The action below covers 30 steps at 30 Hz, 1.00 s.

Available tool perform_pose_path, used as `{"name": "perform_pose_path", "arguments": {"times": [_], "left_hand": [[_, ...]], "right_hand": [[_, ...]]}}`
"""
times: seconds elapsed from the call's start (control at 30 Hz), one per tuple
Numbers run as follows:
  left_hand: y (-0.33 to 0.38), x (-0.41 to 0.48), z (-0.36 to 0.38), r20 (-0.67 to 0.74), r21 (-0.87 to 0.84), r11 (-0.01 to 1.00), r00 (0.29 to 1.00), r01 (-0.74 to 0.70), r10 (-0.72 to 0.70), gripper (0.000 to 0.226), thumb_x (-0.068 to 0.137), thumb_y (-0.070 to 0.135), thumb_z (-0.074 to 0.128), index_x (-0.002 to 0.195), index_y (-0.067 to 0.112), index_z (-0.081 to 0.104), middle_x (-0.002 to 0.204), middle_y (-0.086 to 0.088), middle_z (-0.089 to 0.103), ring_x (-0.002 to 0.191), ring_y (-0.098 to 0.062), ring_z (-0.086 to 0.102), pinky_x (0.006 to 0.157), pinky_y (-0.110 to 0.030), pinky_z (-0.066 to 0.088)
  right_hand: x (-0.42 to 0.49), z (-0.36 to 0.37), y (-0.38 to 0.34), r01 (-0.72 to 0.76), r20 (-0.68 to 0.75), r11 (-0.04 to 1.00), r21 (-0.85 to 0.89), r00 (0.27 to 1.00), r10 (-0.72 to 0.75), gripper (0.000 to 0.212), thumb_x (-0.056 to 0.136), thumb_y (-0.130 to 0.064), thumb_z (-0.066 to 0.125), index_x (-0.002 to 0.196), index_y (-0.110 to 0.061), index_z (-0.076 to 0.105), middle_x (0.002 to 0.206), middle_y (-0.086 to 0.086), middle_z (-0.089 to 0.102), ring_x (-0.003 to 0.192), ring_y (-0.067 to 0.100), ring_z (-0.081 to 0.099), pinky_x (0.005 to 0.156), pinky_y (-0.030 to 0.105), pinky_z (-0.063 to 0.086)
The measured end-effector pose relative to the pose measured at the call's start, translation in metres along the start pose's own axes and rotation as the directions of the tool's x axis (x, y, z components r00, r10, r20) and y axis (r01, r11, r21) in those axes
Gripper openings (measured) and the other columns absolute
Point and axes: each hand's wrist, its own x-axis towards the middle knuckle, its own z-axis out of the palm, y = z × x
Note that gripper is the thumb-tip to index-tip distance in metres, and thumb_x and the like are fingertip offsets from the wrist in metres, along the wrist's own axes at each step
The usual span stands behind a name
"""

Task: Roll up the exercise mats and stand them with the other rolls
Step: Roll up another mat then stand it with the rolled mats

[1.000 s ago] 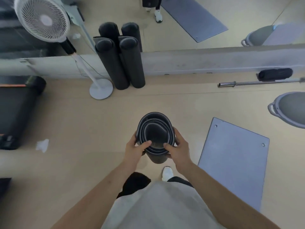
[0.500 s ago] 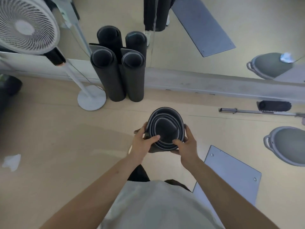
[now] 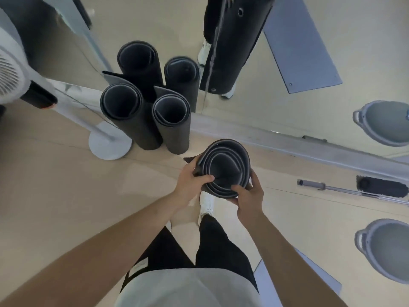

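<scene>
Left hand [image 3: 191, 185] grips the left side of the rolled exercise mat [image 3: 225, 169]. Its fingers are curled round the outside and its thumb is hooked over the top rim. The mat is dark and loosely coiled, held upright with its open end toward the camera. Its loose flap sticks out by the left fingers. The lower end is hidden, so contact with the floor [image 3: 66, 196] can't be told.

Right hand [image 3: 250, 196] grips the near-right side, thumb on the rim and fingers wrapped round the outside. A white shoe [image 3: 207, 201] shows just below the roll.

Rest of the floor, left to right:
- A white pedestal fan [image 3: 8, 74] is at the left edge, with its round base [image 3: 109, 144] just beside the standing rolls.
- Two standing rolls [image 3: 124, 116] [image 3: 171, 120] are upright and touching each other at the floor's far edge, against the mirror [image 3: 298, 111]. They are near the held mat, up and left of it.
- A flat grey-blue mat [image 3: 266, 282] lies at the near right, partly under the right arm.
- A barbell [image 3: 332, 189] with a black pad [image 3: 382, 187] lies at the right, near the mirror's base.
- A grey balance dome [image 3: 385, 251] is at the right edge.
</scene>
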Motion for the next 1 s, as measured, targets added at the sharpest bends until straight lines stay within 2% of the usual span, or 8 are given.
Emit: {"name": "perform_pose_path", "arguments": {"times": [0.13,0.3,0.43,0.53,0.63,0.77,0.87,1.0], "left_hand": [[-0.001,0.078,0.019,-0.092,-0.020,0.999,0.995,0.026,-0.027,0.069,0.063,0.029,0.085,0.127,0.046,0.067,0.126,-0.015,0.066,0.112,-0.028,0.071,0.100,-0.050,0.058],[-0.007,0.161,0.031,-0.143,-0.056,0.997,0.988,0.053,-0.061,0.068,0.064,0.030,0.085,0.127,0.047,0.066,0.123,-0.007,0.071,0.118,-0.028,0.068,0.105,-0.055,0.053],[-0.019,0.220,0.025,-0.188,0.016,1.000,0.982,0.011,-0.008,0.066,0.070,0.031,0.084,0.132,0.039,0.063,0.119,-0.008,0.070,0.120,-0.038,0.063,0.102,-0.061,0.052],[-0.013,0.248,0.015,-0.236,0.026,0.999,0.971,0.035,-0.027,0.061,0.069,0.027,0.082,0.126,0.043,0.066,0.122,-0.007,0.066,0.120,-0.032,0.064,0.103,-0.054,0.055],[-0.019,0.276,0.007,-0.296,0.067,0.998,0.955,0.010,0.010,0.059,0.067,0.026,0.083,0.122,0.037,0.068,0.116,-0.009,0.070,0.114,-0.026,0.067,0.099,-0.046,0.058],[-0.046,0.300,0.006,-0.405,0.310,0.943,0.914,0.117,0.020,0.046,0.083,0.029,0.079,0.126,0.033,0.065,0.120,-0.006,0.063,0.102,-0.008,0.048,0.087,-0.014,0.042],[-0.051,0.307,0.011,-0.419,0.306,0.949,0.906,0.079,0.059,0.051,0.088,0.034,0.075,0.137,0.035,0.059,0.124,-0.005,0.057,0.109,-0.012,0.048,0.097,-0.037,0.054],[-0.039,0.313,0.014,-0.446,0.311,0.943,0.894,0.117,0.036,0.061,0.089,0.032,0.078,0.145,0.025,0.054,0.139,-0.008,0.052,0.115,-0.012,0.047,0.110,-0.036,0.043]], "right_hand": [[0.088,0.011,-0.026,0.007,0.040,0.996,-0.086,0.999,-0.004,0.079,0.083,0.023,0.058,0.141,-0.029,0.057,0.122,0.014,0.068,0.100,0.034,0.072,0.070,0.042,0.065],[0.179,0.036,-0.044,0.010,0.063,0.982,-0.187,0.998,0.002,0.076,0.082,0.023,0.055,0.128,-0.037,0.060,0.115,0.009,0.070,0.103,0.034,0.071,0.075,0.050,0.065],[0.234,0.063,-0.054,0.017,0.089,0.973,-0.229,0.996,0.003,0.076,0.081,0.023,0.053,0.135,-0.030,0.060,0.116,0.011,0.070,0.104,0.035,0.071,0.071,0.047,0.065],[0.265,0.084,-0.057,0.044,0.125,0.960,-0.276,0.992,-0.009,0.073,0.081,0.022,0.054,0.121,-0.039,0.062,0.116,0.011,0.071,0.104,0.033,0.071,0.067,0.040,0.064],[0.298,0.100,-0.046,0.059,0.147,0.956,-0.288,0.989,-0.017,0.073,0.081,0.020,0.056,0.123,-0.039,0.060,0.119,0.007,0.070,0.104,0.029,0.071,0.073,0.045,0.065],[0.340,0.116,-0.020,0.106,0.170,0.904,-0.414,0.985,-0.038,0.060,0.096,0.005,0.057,0.143,-0.032,0.054,0.122,-0.006,0.068,0.107,0.017,0.068,0.085,0.049,0.063],[0.368,0.122,-0.025,0.138,0.185,0.868,-0.477,0.981,-0.055,0.051,0.104,-0.008,0.055,0.148,-0.033,0.050,0.128,-0.004,0.065,0.107,0.015,0.066,0.084,0.045,0.064],[0.385,0.112,-0.036,0.120,0.208,0.825,-0.553,0.978,-0.003,0.043,0.103,-0.022,0.062,0.144,-0.029,0.054,0.128,0.002,0.066,0.109,0.024,0.069,0.078,0.042,0.065]]}}
